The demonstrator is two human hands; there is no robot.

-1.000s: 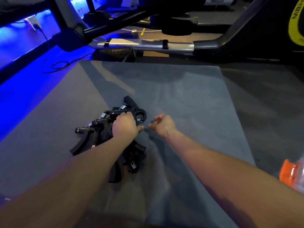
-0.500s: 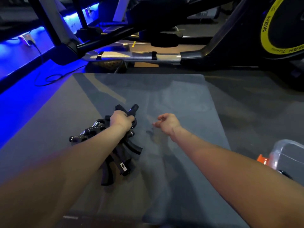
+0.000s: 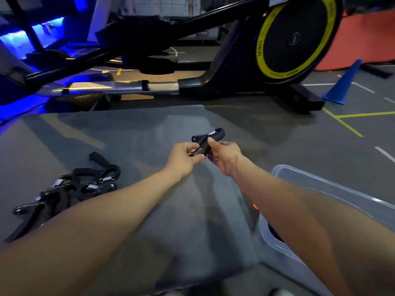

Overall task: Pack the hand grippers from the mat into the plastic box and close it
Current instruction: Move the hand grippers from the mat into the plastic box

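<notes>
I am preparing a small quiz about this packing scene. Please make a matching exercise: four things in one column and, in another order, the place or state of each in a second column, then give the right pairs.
Things
1. held hand gripper
2. pile of hand grippers
3. plastic box
4. blue cone

Places or states
A. open, under the right forearm
B. on the floor, far right
C. on the mat, at the left
D. pinched between left hand and right hand

Pairs: 1-D, 2-C, 3-A, 4-B

Ahead of me: exercise machine (image 3: pixel 213 82) with yellow-ringed flywheel (image 3: pixel 297 37)
To my right: blue cone (image 3: pixel 344 86), yellow floor tape (image 3: pixel 346 116)
To my left: blue light (image 3: pixel 17 39)
</notes>
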